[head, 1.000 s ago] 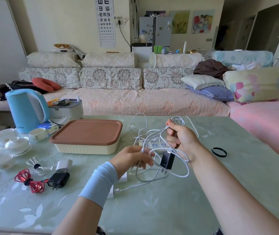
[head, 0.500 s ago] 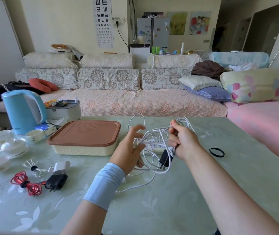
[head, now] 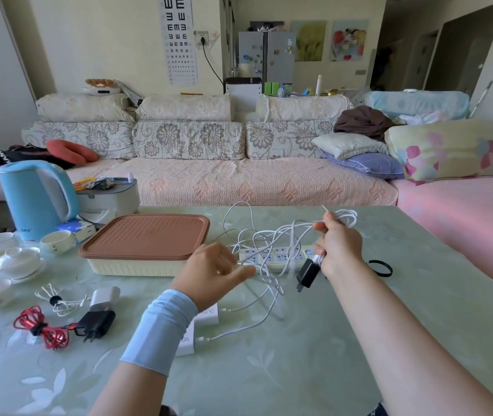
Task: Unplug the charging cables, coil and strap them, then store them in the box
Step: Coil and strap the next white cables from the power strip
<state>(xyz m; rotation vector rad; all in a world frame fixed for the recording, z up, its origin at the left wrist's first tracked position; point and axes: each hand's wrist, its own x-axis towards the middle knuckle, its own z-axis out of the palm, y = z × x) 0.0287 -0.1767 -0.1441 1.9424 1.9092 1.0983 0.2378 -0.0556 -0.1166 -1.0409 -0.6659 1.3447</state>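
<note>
My right hand (head: 339, 246) grips a bundle of white cable (head: 275, 235) loops above the table, and a black charger plug (head: 307, 274) dangles below its fist. My left hand (head: 213, 273), fingers spread, reaches into the loose white strands to the left; whether it pinches one I cannot tell. Under the cable lies a white power strip (head: 272, 258). The cream box with a brown lid (head: 146, 243) stands shut at the left. A black strap ring (head: 381, 268) lies right of my right wrist. A strapped red cable (head: 43, 327), black adapter (head: 97, 324) and strapped white cable (head: 58, 300) lie front left.
A blue kettle (head: 37, 198), a grey appliance (head: 109, 199) and white tea cups (head: 17, 259) crowd the table's left side. White adapters (head: 207, 315) lie under my left forearm. A sofa (head: 209, 175) runs behind the table.
My right hand has lifted the cable bundle up and to the right. My left hand let go of the strands, opened, and now reaches toward them lower down.
</note>
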